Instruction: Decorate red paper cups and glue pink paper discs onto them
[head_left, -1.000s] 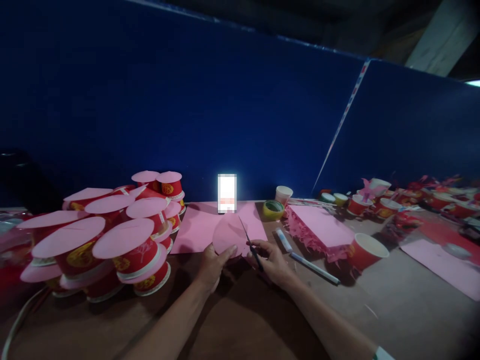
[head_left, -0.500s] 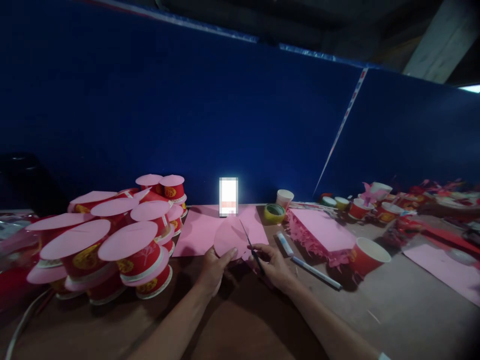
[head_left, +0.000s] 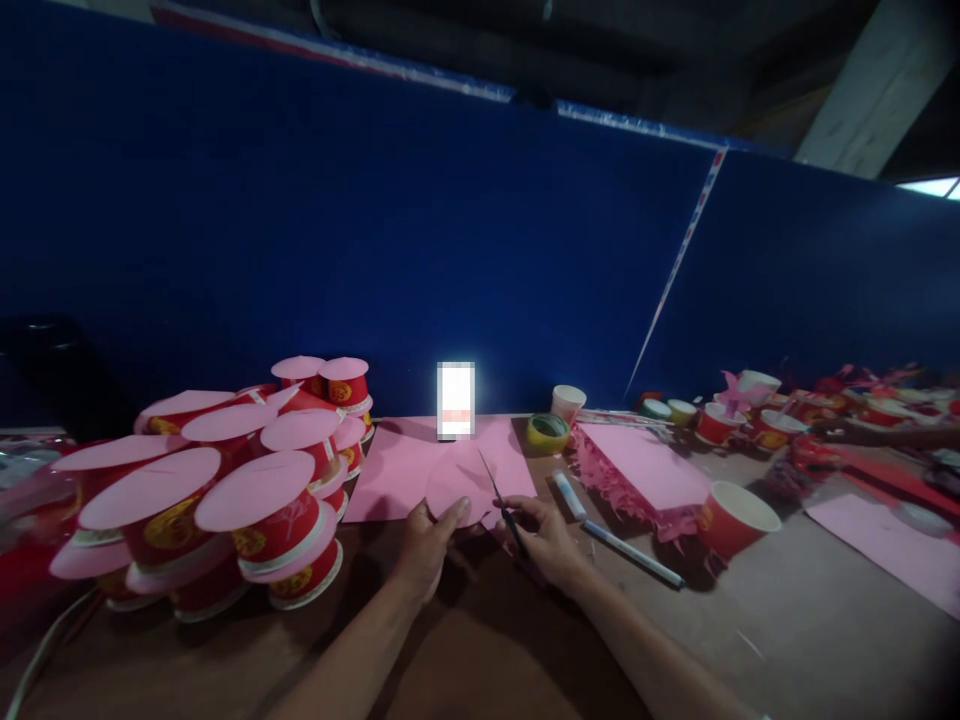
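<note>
My left hand [head_left: 429,545] pinches the lower left edge of a round pink paper piece [head_left: 454,485], thumb on top. In my right hand [head_left: 546,538] is a pair of dark scissors [head_left: 504,505], its thin blade pointing up and left beside the paper's right edge. A small pink scrap [head_left: 491,517] shows between the paper and the scissors. Behind the round piece a larger pink sheet [head_left: 390,470] lies flat on the table. The scissor handles are partly hidden by my fingers.
Stacked red cups with pink discs [head_left: 259,495] stand at the left. A lit phone [head_left: 456,400] is upright at the back. To the right are tape [head_left: 547,432], a glue stick [head_left: 569,495], a pen [head_left: 634,554], pink paper [head_left: 649,465] and a red cup [head_left: 739,518].
The view has tilted slightly upward, so the table items sit a little lower. Both hands keep nearly the same hold on the round paper and the scissors.
</note>
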